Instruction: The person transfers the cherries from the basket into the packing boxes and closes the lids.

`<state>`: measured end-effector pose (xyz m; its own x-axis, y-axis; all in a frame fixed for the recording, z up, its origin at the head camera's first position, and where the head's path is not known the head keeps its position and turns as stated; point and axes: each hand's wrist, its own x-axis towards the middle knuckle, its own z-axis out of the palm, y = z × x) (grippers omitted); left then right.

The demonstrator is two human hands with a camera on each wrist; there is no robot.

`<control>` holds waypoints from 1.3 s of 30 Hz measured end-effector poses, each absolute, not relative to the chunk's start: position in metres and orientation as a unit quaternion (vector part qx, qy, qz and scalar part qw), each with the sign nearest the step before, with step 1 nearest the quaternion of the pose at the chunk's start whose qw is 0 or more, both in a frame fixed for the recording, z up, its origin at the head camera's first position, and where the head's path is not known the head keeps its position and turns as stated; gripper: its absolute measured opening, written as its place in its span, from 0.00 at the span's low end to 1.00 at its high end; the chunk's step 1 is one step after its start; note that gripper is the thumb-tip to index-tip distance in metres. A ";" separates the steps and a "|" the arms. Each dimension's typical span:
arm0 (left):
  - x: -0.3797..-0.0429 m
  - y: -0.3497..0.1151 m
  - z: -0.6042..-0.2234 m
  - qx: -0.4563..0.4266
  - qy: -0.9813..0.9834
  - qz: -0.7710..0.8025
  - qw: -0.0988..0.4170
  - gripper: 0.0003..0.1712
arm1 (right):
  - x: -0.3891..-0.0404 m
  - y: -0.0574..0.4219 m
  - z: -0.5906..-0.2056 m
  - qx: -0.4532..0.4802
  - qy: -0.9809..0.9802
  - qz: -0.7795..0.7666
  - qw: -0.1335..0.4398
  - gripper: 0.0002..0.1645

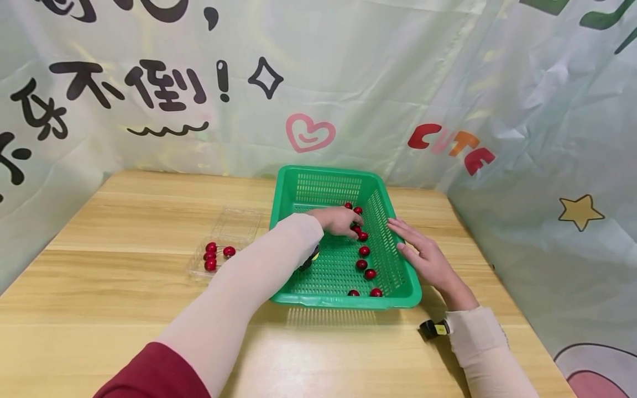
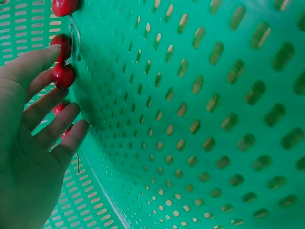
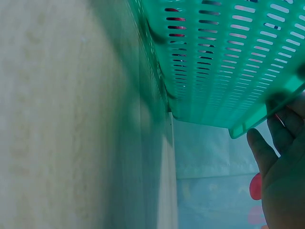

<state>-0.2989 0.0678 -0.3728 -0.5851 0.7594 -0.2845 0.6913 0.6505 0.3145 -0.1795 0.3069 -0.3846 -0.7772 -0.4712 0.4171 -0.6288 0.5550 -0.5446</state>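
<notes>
A green perforated plastic basket stands on the wooden table with several dark red cherries strung along the right side of its floor. My left hand reaches into it. In the left wrist view, the thumb overlaps an upper cherry and the index fingertip lies at the cherry below; thin stems run beside them. The other fingers are spread near more cherries, close to the basket wall. My right hand rests at the basket's right rim, fingers extended along it.
Left of the basket lies an opened clear plastic box with several cherries in one half. Wooden table surrounds both. A printed cloth hangs behind and to the sides.
</notes>
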 end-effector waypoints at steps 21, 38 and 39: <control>-0.295 0.071 -0.373 0.439 0.879 0.083 0.169 0.10 | -0.178 0.308 -0.384 0.316 -0.875 0.350 0.112 0.29; -0.305 0.062 -0.354 0.426 0.874 0.196 0.127 0.13 | -0.178 0.307 -0.384 0.309 -0.875 0.357 0.109 0.27; -0.304 0.062 -0.352 0.429 0.873 0.197 0.123 0.13 | -0.178 0.307 -0.384 0.310 -0.874 0.357 0.109 0.27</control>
